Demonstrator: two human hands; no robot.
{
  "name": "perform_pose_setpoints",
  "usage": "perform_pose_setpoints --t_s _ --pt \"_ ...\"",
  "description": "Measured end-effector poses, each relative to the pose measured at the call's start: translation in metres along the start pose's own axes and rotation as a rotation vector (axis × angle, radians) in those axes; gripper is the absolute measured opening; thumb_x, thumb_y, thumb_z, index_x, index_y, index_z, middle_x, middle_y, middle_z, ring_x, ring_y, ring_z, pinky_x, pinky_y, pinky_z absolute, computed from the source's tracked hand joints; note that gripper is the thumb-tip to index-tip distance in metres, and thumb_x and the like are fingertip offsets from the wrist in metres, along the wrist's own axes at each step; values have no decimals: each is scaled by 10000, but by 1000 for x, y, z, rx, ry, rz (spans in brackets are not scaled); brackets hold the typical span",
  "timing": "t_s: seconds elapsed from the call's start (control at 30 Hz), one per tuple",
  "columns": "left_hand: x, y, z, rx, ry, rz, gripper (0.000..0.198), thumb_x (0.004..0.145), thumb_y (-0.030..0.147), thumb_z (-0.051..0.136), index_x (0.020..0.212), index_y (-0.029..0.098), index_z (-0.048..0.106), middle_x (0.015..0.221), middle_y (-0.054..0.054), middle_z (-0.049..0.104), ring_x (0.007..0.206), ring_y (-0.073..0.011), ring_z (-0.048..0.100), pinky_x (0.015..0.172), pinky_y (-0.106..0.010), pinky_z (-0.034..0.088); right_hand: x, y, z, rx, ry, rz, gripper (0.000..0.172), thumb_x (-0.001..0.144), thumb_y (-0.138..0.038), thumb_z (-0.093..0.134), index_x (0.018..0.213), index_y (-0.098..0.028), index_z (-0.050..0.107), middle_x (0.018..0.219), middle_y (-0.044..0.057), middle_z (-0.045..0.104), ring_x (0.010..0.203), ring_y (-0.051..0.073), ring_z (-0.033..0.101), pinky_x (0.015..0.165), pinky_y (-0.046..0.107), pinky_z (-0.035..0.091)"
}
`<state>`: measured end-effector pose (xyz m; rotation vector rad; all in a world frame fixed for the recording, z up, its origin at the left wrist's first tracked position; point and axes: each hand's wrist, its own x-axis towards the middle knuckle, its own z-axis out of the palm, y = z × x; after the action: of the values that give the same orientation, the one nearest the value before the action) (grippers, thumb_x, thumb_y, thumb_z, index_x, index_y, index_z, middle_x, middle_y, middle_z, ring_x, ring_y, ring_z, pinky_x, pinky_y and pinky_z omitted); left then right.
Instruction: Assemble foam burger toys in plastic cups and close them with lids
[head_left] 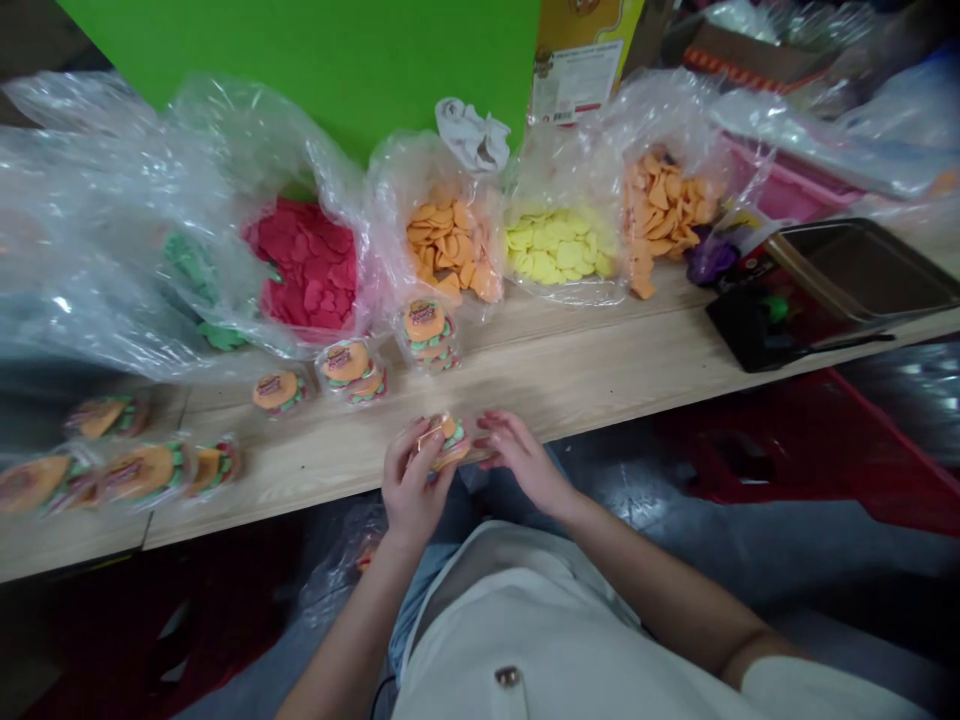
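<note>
My left hand [412,478] is closed around a toy burger [453,440] in clear plastic, held over the table's front edge. Orange and green layers of it show past my fingers. Just to its right is my right hand [525,462], its fingers apart and curved toward the burger. Whether those fingertips touch the clear wrap cannot be made out. Beyond my hands, a stack of wrapped toy burgers [426,322] stands on the table, with another small stack [348,362] and a single wrapped burger [278,389] to its left.
Several wrapped burgers [142,472] lie at the table's left. Along the back, open plastic bags hold red pieces [307,262], orange pieces [444,240], yellow pieces [559,246] and more orange pieces [666,205]. A black tray [862,270] lies right. A red stool [840,450] stands below.
</note>
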<state>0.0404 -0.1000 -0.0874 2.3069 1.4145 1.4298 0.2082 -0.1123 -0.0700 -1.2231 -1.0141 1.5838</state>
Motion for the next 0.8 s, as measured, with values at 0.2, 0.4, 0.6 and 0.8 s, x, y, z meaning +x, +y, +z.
perform_pose_setpoints --t_s 0.2,0.4,0.6,0.8 --pt "3 21 4 -160 -93 180 776 697 23 582 1323 367 277 1300 -79 398 1248 -298 346 956 -537 358 -5 -29 15 155 -66 -67 549 790 -380 551 1279 -281 323 1235 42 484 1029 159 519 799 283 479" --pt "1 39 -28 -387 -286 -322 531 793 181 516 1292 236 346 1275 -130 420 1195 -260 408 944 -453 387 -10 -31 -18 -227 -339 -111 362 868 -263 407 1230 -240 421 1002 32 552 624 75 513 534 202 459" --pt "-49 63 -35 -645 -433 -785 279 815 243 507 1082 212 430 1038 -69 521 965 -171 532 835 -343 457 -49 -1 -27 -405 -461 -21 224 834 -189 457 1057 -183 483 883 10 555 666 83 515 596 213 443" --pt "-49 74 -66 -568 -668 -678 148 776 215 574 923 211 558 957 -45 519 916 -160 523 807 -308 441 -81 10 -11 -400 -474 -52 303 804 -236 552 1098 -192 493 1021 39 567 835 119 533 745 269 453"
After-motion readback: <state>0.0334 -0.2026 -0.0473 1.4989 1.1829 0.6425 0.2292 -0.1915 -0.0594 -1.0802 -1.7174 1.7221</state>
